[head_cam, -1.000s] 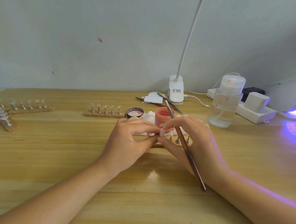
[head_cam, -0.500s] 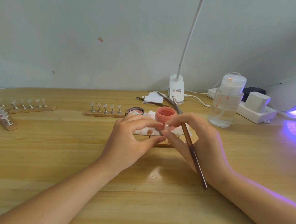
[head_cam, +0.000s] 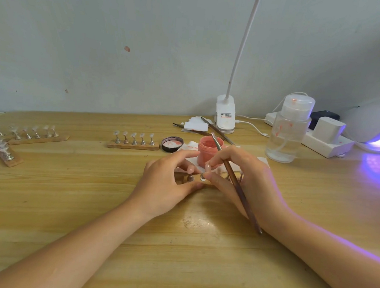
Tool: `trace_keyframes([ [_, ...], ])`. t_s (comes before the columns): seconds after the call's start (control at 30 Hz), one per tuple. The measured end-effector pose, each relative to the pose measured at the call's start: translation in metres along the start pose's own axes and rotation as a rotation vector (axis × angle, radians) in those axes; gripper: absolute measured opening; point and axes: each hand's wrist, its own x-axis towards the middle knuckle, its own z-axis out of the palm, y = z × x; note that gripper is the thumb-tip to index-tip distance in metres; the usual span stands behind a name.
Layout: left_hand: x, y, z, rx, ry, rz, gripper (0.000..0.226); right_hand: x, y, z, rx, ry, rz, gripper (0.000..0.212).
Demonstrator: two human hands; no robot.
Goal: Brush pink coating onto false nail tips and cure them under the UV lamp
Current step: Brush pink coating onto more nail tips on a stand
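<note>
My left hand [head_cam: 165,182] holds the left end of a small wooden nail stand [head_cam: 195,180], thumb in front and fingers behind. My right hand [head_cam: 240,177] pinches a small metal peg with a nail tip [head_cam: 203,176] at the stand. A long brown brush [head_cam: 235,183] lies tucked between the right hand's fingers, bristles up by the open pink jar [head_cam: 209,152]. The jar's black lid [head_cam: 172,144] lies to its left. The UV lamp [head_cam: 372,124] glows violet at the far right.
Another stand of clear nail tips [head_cam: 133,144] sits behind my left hand, and more stands [head_cam: 37,137] lie at the far left. A clear pump bottle [head_cam: 288,131], a white clip lamp [head_cam: 225,117], a power strip [head_cam: 323,142] and spare tools [head_cam: 218,131] crowd the back right.
The right hand has lowered the pinched peg and nail tip from in front of the jar down onto the stand. The left hand stays on the stand's left end.
</note>
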Motion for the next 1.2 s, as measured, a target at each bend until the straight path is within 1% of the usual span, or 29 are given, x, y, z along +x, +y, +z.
trace_keyframes([
  [0.17,-0.001,0.000,-0.001,0.028,0.006,0.061,0.057,0.001,-0.001,0.000,-0.063,-0.034,-0.029,0.017],
  [0.3,-0.001,0.001,0.000,0.017,0.005,0.068,0.055,0.001,0.000,0.000,-0.083,-0.060,-0.052,0.016],
  [0.47,-0.001,0.002,-0.001,0.030,0.006,0.061,0.050,0.001,-0.002,-0.002,-0.095,-0.085,-0.065,0.021],
  [0.57,-0.002,0.004,-0.001,0.041,0.006,0.048,0.050,0.001,-0.004,-0.009,-0.102,-0.086,-0.041,0.026],
  [0.7,-0.002,0.005,-0.002,0.049,0.008,0.051,0.052,-0.001,-0.001,-0.018,-0.118,-0.109,0.017,0.027],
  [0.77,-0.002,0.004,-0.002,0.047,0.005,0.054,0.052,-0.002,0.000,-0.019,-0.145,-0.117,-0.001,0.026],
  [0.9,-0.001,-0.002,-0.001,0.037,-0.007,0.042,0.050,-0.001,-0.002,-0.018,-0.221,-0.104,-0.073,0.026],
  [1.07,0.000,-0.006,0.000,0.019,0.002,-0.017,0.048,0.000,-0.003,-0.019,-0.246,-0.106,-0.164,0.024],
  [1.13,-0.001,-0.002,-0.001,0.034,0.004,0.003,0.048,0.000,-0.005,-0.018,-0.236,-0.082,-0.160,0.022],
  [1.2,-0.002,0.002,-0.001,0.074,0.036,0.042,0.051,-0.001,-0.008,-0.017,-0.166,-0.028,-0.126,0.019],
])
